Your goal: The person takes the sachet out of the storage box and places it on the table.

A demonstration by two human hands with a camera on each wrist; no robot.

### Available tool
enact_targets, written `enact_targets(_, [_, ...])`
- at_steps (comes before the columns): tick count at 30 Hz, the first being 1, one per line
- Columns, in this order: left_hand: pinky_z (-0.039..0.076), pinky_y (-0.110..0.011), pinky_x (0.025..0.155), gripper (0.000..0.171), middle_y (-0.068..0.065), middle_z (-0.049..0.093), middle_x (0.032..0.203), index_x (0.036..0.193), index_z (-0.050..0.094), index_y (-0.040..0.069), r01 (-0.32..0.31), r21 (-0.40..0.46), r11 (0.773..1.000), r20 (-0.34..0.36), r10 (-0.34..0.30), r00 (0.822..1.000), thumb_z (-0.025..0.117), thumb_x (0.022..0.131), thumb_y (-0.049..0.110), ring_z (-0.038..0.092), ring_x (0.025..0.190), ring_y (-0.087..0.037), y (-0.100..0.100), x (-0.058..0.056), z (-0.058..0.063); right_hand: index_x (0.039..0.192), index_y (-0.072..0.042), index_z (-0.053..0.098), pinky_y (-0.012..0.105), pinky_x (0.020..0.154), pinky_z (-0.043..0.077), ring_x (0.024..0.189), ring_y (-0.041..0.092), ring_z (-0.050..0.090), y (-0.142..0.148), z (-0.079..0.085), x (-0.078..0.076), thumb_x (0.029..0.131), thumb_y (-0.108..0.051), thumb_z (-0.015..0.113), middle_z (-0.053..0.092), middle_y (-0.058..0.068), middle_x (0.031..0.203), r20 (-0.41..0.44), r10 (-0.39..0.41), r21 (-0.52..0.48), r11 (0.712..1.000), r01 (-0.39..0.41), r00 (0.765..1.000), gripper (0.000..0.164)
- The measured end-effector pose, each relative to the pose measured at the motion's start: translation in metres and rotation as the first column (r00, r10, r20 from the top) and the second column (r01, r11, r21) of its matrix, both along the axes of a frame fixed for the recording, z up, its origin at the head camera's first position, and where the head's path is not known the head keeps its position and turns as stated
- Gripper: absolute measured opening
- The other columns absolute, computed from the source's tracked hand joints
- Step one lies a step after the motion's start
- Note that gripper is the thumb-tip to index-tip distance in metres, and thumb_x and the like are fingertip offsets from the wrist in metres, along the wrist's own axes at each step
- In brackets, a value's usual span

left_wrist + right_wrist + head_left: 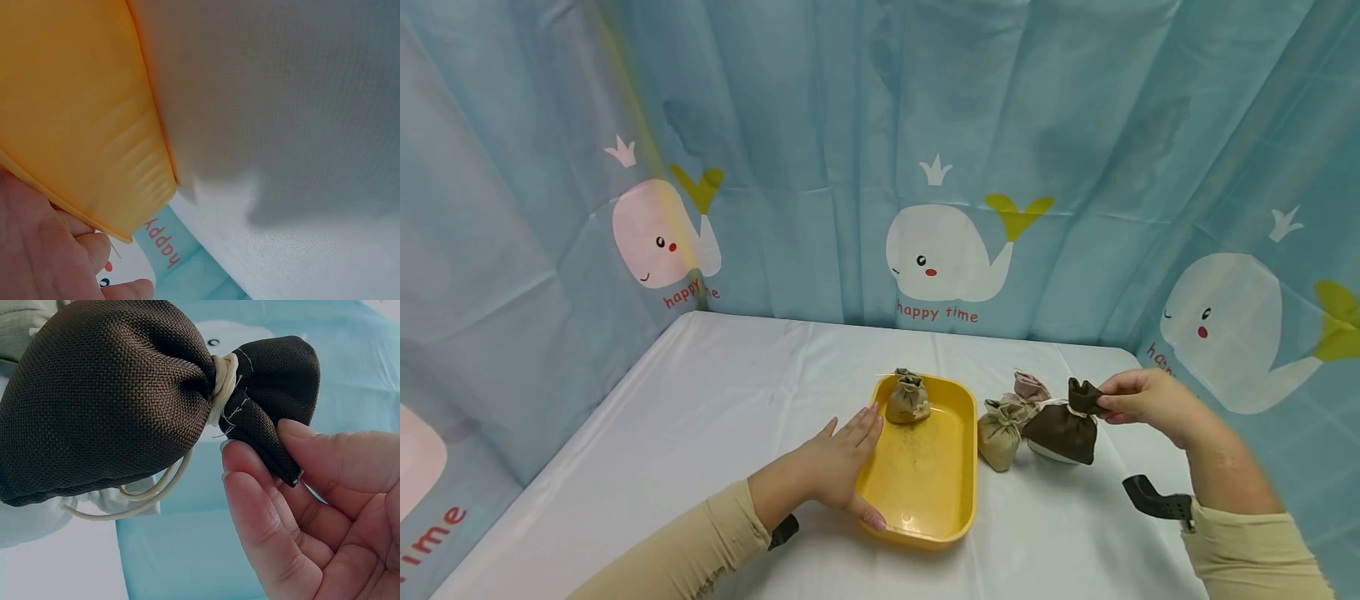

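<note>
A dark brown drawstring pouch (1063, 431) with a cream cord hangs tilted from my right hand (1153, 402). Thumb and fingertips pinch the gathered top of this pouch (112, 400), as the right wrist view makes plain. To its left, my left hand (841, 462) rests along the near left rim of a yellow tray (925, 492), fingers straight and thumb spread. Inside the tray, at its far left corner, sits a small olive-grey pouch (907, 402). A beige pouch (1000, 440) and a pinkish pouch (1030, 388) stand between the tray and the brown pouch.
White cloth (752, 375) covers the table. A white rounded thing (1054, 454) shows partly beneath the brown pouch. Blue curtains (850, 167) printed with whales surround the table at the back and sides. A black strap end (1153, 498) sticks out by the right wrist.
</note>
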State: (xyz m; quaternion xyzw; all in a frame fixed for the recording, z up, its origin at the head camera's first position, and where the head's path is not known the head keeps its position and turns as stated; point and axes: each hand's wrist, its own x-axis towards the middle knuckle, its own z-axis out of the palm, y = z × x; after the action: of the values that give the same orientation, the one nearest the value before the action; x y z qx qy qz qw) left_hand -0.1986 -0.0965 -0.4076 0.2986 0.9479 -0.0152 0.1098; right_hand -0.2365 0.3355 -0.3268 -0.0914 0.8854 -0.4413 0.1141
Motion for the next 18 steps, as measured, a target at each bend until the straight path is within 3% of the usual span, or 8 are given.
enact_targets(8, [0.016, -0.054, 0.107, 0.137, -0.011, -0.008, 0.153, 0.147, 0.003, 0.008, 0.002, -0.003, 1.0, -0.003, -0.002, 1.0, 0.037, 0.047, 0.094, -0.001, 0.14, -0.024, -0.001, 0.0, -0.001, 0.097, 0.014, 0.061, 0.031, 0.069, 0.053, 0.074, 0.017, 0.063, -0.004, -0.009, 0.0, 0.087, -0.01, 0.061, 0.066, 0.01, 0.087, 0.025, 0.02, -0.009, 1.0, -0.019, 0.999, 0.025])
enact_targets(18, [0.016, -0.054, 0.107, 0.138, -0.01, -0.009, 0.153, 0.147, 0.002, 0.008, 0.002, -0.005, 1.0, -0.004, -0.002, 1.0, 0.033, 0.045, 0.095, -0.001, 0.14, -0.023, -0.001, -0.002, -0.004, 0.093, 0.012, 0.062, 0.032, 0.068, 0.054, 0.072, 0.018, 0.062, -0.009, -0.031, 0.001, 0.088, -0.004, 0.058, 0.065, 0.008, 0.084, 0.081, 0.01, -0.012, 1.0, -0.009, 0.997, 0.017])
